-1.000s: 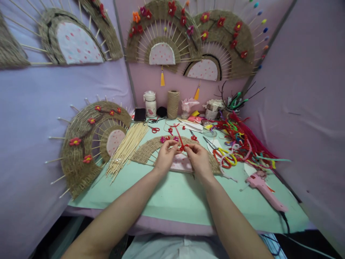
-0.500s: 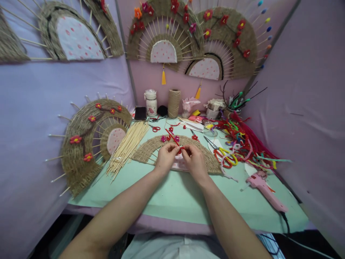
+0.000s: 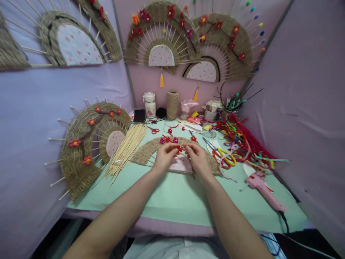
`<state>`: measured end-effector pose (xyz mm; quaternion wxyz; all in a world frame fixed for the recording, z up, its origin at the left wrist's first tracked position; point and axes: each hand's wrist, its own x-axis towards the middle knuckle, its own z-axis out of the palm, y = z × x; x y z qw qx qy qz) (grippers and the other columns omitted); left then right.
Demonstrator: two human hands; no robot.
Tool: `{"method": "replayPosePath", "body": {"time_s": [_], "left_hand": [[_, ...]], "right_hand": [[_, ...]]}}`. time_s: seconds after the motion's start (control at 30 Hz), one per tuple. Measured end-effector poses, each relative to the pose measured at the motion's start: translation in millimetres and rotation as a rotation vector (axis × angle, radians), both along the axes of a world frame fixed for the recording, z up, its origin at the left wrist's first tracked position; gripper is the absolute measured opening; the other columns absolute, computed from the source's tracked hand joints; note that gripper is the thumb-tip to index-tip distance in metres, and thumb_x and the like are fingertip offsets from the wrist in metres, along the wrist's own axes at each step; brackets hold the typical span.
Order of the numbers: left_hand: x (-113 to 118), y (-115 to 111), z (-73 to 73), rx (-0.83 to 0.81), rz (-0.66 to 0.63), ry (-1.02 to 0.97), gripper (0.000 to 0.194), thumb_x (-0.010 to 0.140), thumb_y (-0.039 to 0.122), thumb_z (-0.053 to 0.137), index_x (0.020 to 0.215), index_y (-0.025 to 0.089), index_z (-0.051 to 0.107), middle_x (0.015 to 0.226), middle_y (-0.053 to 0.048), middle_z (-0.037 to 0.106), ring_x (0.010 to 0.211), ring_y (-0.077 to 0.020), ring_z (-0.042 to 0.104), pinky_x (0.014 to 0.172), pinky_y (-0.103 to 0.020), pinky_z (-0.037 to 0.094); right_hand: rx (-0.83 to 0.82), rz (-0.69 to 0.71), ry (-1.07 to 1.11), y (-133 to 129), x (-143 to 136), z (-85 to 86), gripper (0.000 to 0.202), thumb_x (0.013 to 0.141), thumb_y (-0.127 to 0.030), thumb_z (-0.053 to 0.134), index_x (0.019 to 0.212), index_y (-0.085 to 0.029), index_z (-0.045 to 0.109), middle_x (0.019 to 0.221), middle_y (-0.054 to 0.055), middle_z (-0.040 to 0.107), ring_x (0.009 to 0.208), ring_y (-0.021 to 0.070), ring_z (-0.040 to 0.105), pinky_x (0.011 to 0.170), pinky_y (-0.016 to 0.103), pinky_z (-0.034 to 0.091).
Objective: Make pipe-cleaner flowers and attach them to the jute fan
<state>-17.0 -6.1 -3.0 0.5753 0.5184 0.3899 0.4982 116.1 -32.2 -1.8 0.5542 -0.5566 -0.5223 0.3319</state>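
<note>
pinching: the left hand [image 3: 164,158] has its fingertips closed on a small red fuzzy-wire flower [image 3: 179,149], a light hold that seems to suit something so soft.
right hand [image 3: 198,160]: thumb and forefinger bent close together just beside the flower; i cannot tell whether they grip anything.
flower: between the hands, over the half-round woven twine fan [image 3: 145,151].
fan: flat on the mint-green cloth [image 3: 172,205], curved edge away from the person, which probably keeps its band in reach.
yellow-handled scissors [image 3: 221,151]: right of the fan, handles nearer the person, perhaps for easy picking up.
pink glue gun [image 3: 265,192]: on its side, nozzle pointing left, apart from the hands.
pale wooden sticks [image 3: 128,147]: bunched left of the fan.
</note>
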Motion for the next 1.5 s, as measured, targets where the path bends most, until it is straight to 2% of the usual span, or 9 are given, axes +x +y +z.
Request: {"method": "replayPosePath", "body": {"time_s": [0.2,0.3,0.4,0.53,0.7,0.87,1.1,1.3,1.5], "left_hand": [[-6.1,-2.9,7.3,-0.126,-0.269,-0.158,0.025,0.063,0.031,0.072,0.080,0.016,0.059,0.073,0.000,0.058,0.068,-0.0099,0.056,0.061,-0.021,0.043],[-12.3,-3.1,10.7,-0.210,-0.465,-0.242,0.027,0.063,0.030,0.074,0.079,0.016,0.058,0.073,0.001,0.056,0.065,-0.0079,0.054,0.063,-0.021,0.043],[-15.6,-3.1,11.4,-0.243,-0.552,-0.278,0.029,0.062,0.030,0.075,0.080,0.017,0.057,0.073,0.001,0.055,0.063,-0.0075,0.053,0.063,-0.021,0.043],[-15.7,-2.9,9.7,-0.240,-0.576,-0.277,0.032,0.061,0.030,0.076,0.081,0.019,0.054,0.072,0.002,0.053,0.064,-0.0086,0.053,0.062,-0.022,0.042],[-15.0,-2.2,9.9,-0.209,-0.567,-0.204,0.032,0.061,0.031,0.075,0.078,0.017,0.052,0.071,0.002,0.053,0.064,-0.0087,0.052,0.062,-0.021,0.041],[-14.3,-0.7,10.9,-0.097,-0.492,-0.061,0.030,0.063,0.032,0.074,0.077,0.016,0.053,0.069,0.001,0.055,0.063,-0.0083,0.051,0.061,-0.020,0.040],[-16.4,2.5,6.9,-0.192,-0.561,-0.150,0.032,0.065,0.032,0.073,0.083,0.016,0.051,0.079,-0.001,0.059,0.076,-0.0133,0.059,0.074,-0.029,0.047],[-17.1,1.9,9.4,-0.178,-0.546,-0.108,0.035,0.063,0.028,0.074,0.085,0.017,0.050,0.076,-0.001,0.062,0.071,-0.0126,0.061,0.070,-0.027,0.047],[-12.3,3.2,5.9,-0.060,-0.408,0.023,0.028,0.065,0.025,0.071,0.081,0.015,0.051,0.070,0.000,0.061,0.063,-0.0094,0.058,0.061,-0.021,0.043]], "right_hand": [[0.028,-0.092,0.031,1.9,5.7,-0.1,0.035,0.076,-0.049,0.051,0.085,-0.017,0.065,0.080,0.005,0.065,0.070,0.0171,0.056,0.056,0.025,0.041],[-0.100,0.054,0.147,1.8,9.9,-0.4,0.037,0.075,-0.053,0.052,0.078,-0.018,0.066,0.074,0.004,0.064,0.064,0.0154,0.054,0.051,0.024,0.038],[-0.197,0.251,0.313,-0.4,11.1,1.8,0.032,0.069,-0.049,0.061,0.072,-0.017,0.063,0.069,0.002,0.062,0.058,0.0130,0.053,0.050,0.023,0.038],[-0.220,0.287,0.410,-4.8,9.0,8.2,0.027,0.062,-0.040,0.070,0.075,-0.017,0.063,0.070,0.001,0.061,0.058,0.0115,0.052,0.053,0.023,0.039],[-0.235,0.341,0.502,-7.3,8.5,12.0,0.020,0.062,-0.032,0.071,0.072,-0.017,0.063,0.066,-0.001,0.058,0.057,0.0096,0.049,0.053,0.022,0.037],[-0.190,0.293,0.317,-5.9,11.1,8.3,0.020,0.066,-0.035,0.067,0.071,-0.017,0.061,0.062,-0.003,0.056,0.051,0.0081,0.043,0.049,0.021,0.032],[-0.065,0.258,0.252,-3.9,8.4,6.5,0.016,0.070,-0.034,0.063,0.074,-0.019,0.058,0.066,-0.003,0.057,0.057,0.0104,0.049,0.057,0.023,0.039],[-0.028,0.232,0.214,-2.8,7.9,6.9,0.015,0.070,-0.032,0.063,0.073,-0.020,0.056,0.067,-0.002,0.056,0.060,0.0118,0.050,0.059,0.024,0.040],[0.001,0.144,0.107,-2.6,6.8,5.4,0.012,0.068,-0.028,0.061,0.070,-0.019,0.054,0.065,-0.003,0.053,0.058,0.0111,0.048,0.056,0.023,0.037]]}}
